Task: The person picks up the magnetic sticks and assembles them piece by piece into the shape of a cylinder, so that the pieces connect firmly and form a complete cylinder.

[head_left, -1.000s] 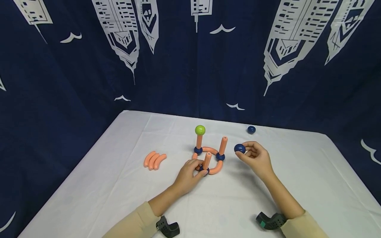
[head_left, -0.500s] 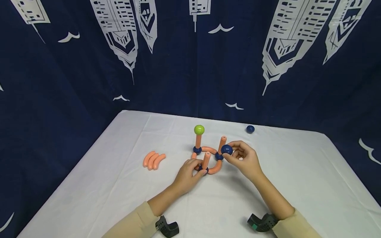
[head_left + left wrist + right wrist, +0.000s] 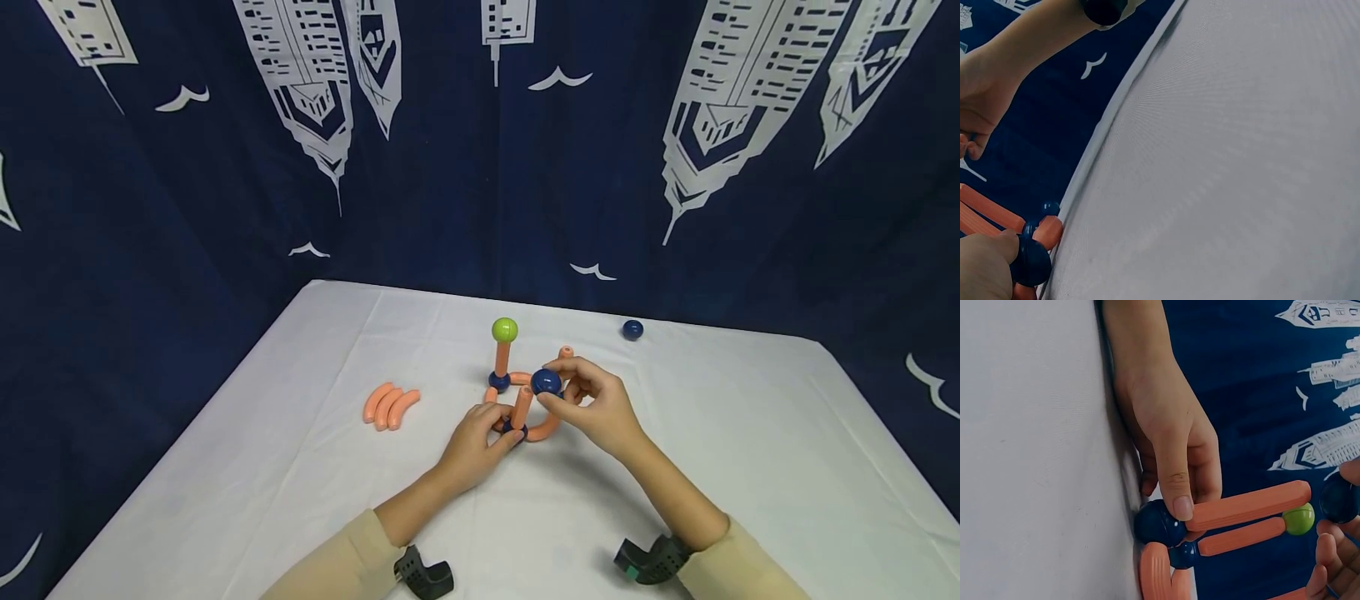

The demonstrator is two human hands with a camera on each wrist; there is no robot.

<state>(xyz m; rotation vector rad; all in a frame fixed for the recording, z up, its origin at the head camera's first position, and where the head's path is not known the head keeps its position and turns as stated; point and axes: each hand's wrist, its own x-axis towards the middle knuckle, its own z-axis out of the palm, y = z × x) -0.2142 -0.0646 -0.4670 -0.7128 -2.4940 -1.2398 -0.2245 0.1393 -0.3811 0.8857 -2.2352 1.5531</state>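
Observation:
My left hand point(image 3: 476, 437) pinches the blue base ball point(image 3: 1159, 523) at the front corner of a ring made of curved orange sticks point(image 3: 545, 428) and blue balls. From that ball an orange straight stick point(image 3: 522, 407) rises, its top bare. Between thumb and fingers my right hand point(image 3: 596, 408) pinches another blue ball point(image 3: 547, 382), just beside the top of that stick; a small gap separates them in the right wrist view. A back stick carries a green ball point(image 3: 505, 330). The right stick point(image 3: 566, 352) is mostly hidden behind my right hand.
Several loose curved orange sticks point(image 3: 391, 407) lie on the left of the white-covered table point(image 3: 300, 500). One loose blue ball point(image 3: 633, 330) sits near the back edge. A dark blue printed curtain point(image 3: 450, 208) hangs right behind the table.
My right hand has moved left with the blue ball, past the right stick and up to the front stick. The left hand keeps its hold on the base ball.

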